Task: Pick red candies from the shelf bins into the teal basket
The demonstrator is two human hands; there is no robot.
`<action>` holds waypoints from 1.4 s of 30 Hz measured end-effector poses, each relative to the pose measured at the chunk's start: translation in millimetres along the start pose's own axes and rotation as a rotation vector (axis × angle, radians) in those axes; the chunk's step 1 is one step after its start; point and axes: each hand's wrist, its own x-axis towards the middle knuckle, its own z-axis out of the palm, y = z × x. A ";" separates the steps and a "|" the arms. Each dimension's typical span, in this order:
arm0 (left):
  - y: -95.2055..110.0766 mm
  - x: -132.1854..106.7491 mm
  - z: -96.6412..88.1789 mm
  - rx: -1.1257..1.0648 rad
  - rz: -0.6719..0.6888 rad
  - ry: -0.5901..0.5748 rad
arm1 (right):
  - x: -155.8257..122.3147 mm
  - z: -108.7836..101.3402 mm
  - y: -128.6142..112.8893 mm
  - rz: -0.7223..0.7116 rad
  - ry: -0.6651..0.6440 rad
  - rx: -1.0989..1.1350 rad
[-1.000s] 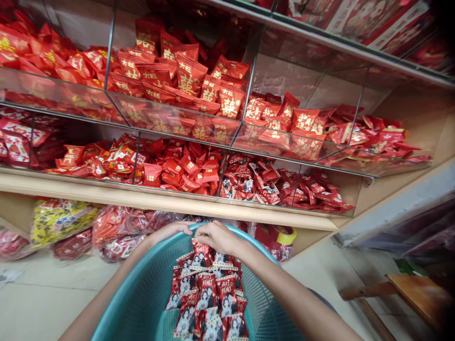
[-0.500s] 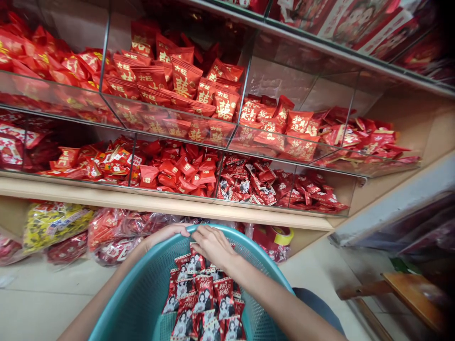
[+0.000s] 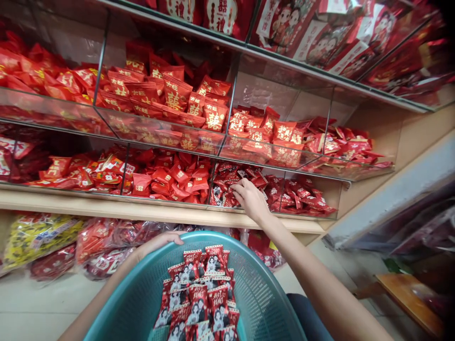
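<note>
The left hand [image 3: 161, 242] grips a basket [image 3: 258, 279]; shelf packets [image 3: 221, 195] lie under the half-curled right hand [image 3: 251, 200], its hold unclear from here.

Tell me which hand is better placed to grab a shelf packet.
Probably the right hand: it is at the shelf packets, while the left hand holds the teal basket by its rim.

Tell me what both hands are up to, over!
Left hand holding basket rim. Right hand at shelf packets, grip unclear. Piled packets inside basket. Nothing seen blocking right hand.
</note>
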 end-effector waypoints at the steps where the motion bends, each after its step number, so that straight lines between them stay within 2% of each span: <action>1: 0.3 0.2 0.4 0.002 -0.007 0.012 | 2.0 -0.3 5.4 -0.009 -0.042 -0.043; 4: -0.4 1.9 -0.6 0.017 -0.011 0.037 | 5.9 0.3 11.8 -0.029 -0.131 -0.134; 9: -4.2 5.3 -5.0 0.030 -0.005 0.036 | 12.4 -0.1 8.4 -0.054 -0.168 -0.200; 14: -7.6 8.0 -9.7 0.053 0.012 0.036 | 15.3 -10.4 11.1 -0.100 -0.099 -0.179; 17: -9.9 10.9 -13.9 0.074 0.009 0.041 | 9.8 -23.3 14.6 -0.081 0.024 -0.052; 20: -11.9 13.8 -17.2 0.083 0.005 0.021 | -4.9 -35.1 11.0 -0.017 0.188 0.173; 22: -12.7 14.5 -17.9 0.078 0.000 0.013 | -21.2 -38.2 1.3 0.104 0.276 0.382; 24: -12.7 13.9 -17.1 0.070 0.002 0.012 | -41.8 -35.6 -13.5 0.262 0.291 0.645; 27: -11.4 11.4 -14.4 0.059 0.008 0.013 | -75.5 -21.9 -37.7 0.435 0.180 1.055; 30: -9.0 8.9 -11.3 0.055 0.009 0.018 | -104.9 -5.7 -54.9 0.525 0.059 1.287; 33: -7.0 7.3 -9.2 0.050 0.006 0.024 | -127.8 1.9 -64.7 0.571 -0.040 1.383; 37: -6.1 5.7 -8.0 0.046 0.009 0.028 | -155.2 -1.0 -76.4 0.675 -0.247 1.441; 42: -5.4 4.1 -7.5 0.064 0.007 0.041 | -181.7 -4.4 -90.8 0.907 -0.482 1.393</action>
